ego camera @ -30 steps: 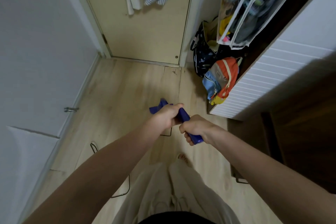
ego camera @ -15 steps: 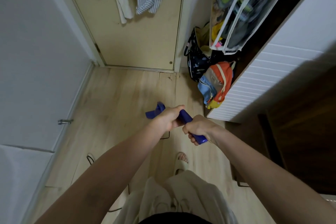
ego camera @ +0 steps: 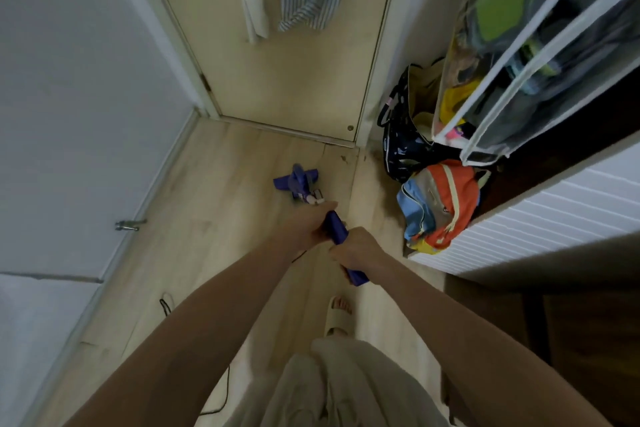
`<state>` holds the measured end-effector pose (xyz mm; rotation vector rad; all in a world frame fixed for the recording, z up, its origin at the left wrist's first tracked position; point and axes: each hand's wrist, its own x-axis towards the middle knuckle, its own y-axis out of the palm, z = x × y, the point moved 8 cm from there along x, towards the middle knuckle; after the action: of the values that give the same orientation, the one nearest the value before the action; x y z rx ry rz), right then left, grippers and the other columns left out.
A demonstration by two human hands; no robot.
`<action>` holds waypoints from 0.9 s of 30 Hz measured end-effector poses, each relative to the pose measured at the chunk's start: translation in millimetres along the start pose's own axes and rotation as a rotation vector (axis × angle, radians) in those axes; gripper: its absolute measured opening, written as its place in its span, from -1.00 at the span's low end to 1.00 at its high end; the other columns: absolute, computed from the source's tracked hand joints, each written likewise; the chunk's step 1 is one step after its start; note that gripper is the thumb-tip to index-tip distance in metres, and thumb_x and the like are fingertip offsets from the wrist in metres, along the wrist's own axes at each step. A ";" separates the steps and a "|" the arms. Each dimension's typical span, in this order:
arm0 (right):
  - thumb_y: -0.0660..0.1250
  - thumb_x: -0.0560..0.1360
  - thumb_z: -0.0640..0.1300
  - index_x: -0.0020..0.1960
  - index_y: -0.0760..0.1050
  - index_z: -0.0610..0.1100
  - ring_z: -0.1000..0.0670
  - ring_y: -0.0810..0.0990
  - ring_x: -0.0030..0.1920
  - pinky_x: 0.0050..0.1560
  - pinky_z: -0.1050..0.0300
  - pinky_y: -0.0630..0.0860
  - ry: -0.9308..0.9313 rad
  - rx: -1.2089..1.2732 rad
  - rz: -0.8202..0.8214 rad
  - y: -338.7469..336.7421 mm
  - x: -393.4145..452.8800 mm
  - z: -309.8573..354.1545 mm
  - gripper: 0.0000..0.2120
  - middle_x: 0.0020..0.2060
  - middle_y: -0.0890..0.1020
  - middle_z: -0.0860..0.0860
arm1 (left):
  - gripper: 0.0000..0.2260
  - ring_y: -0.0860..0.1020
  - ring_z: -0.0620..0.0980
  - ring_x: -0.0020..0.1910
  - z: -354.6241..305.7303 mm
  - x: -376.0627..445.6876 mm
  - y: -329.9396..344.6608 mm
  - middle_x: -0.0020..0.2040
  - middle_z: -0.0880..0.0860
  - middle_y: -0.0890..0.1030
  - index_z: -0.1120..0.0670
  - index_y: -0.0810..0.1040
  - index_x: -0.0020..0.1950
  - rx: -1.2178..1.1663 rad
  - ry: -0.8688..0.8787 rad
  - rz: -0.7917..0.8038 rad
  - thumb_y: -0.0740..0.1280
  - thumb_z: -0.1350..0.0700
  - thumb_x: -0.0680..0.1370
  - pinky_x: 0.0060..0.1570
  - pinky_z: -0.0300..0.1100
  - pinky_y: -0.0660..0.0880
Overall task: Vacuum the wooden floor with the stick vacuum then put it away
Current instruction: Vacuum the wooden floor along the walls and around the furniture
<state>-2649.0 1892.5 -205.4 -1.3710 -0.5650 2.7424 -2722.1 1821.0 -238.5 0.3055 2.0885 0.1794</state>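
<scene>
I hold a blue stick vacuum by its handle with both hands. My left hand grips the handle higher up, and my right hand grips it just below, near its end. The vacuum's blue floor head rests on the light wooden floor, ahead of my hands and a short way in front of the closed door. The stick between my left hand and the head is mostly hidden behind that hand.
A beige door with hanging clothes closes off the far end. Bags are piled on the floor at right beside a white slatted cabinet. A black cable lies at lower left. A doorstop sticks out of the left wall.
The vacuum head has slid forward toward the door, and more of it shows beyond my left hand. Both hands keep their grip, and my right foot has stepped forward.
</scene>
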 end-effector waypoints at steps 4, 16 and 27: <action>0.29 0.49 -0.26 0.11 0.36 -0.16 -0.04 0.49 -0.44 -0.46 0.12 0.49 -0.026 -0.041 0.034 -10.6 47.6 26.3 -0.78 -0.28 0.51 -0.12 | -0.86 0.51 0.06 -0.24 -31.4 35.9 -0.8 -0.17 0.12 0.46 0.16 0.37 0.12 -0.030 -0.016 -0.030 0.28 0.19 0.61 -0.16 -0.07 0.52; 0.30 0.50 -0.27 0.18 0.42 -0.26 0.02 0.49 -0.51 -0.58 0.26 0.41 -0.080 -0.103 0.072 -26.0 137.6 86.5 -0.73 -0.36 0.50 -0.06 | -0.83 0.51 0.04 -0.24 -106.2 102.4 -12.9 -0.18 0.13 0.50 0.20 0.40 0.14 -0.034 0.019 -0.145 0.27 0.14 0.62 -0.15 -0.08 0.51; 0.30 0.47 -0.25 0.01 0.41 -0.21 -0.07 0.50 -0.36 -0.21 0.01 0.56 -0.101 -0.130 0.075 0.0 100.5 82.4 -0.87 -0.35 0.49 -0.07 | -0.78 0.52 0.05 -0.23 -91.6 61.2 -28.1 -0.16 0.15 0.50 0.25 0.39 0.18 0.009 0.013 -0.159 0.28 0.14 0.61 -0.15 -0.09 0.53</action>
<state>-2774.7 1885.2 -237.6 -1.3091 -0.7236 2.8950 -2834.8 1811.4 -249.2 0.1427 2.1160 0.0770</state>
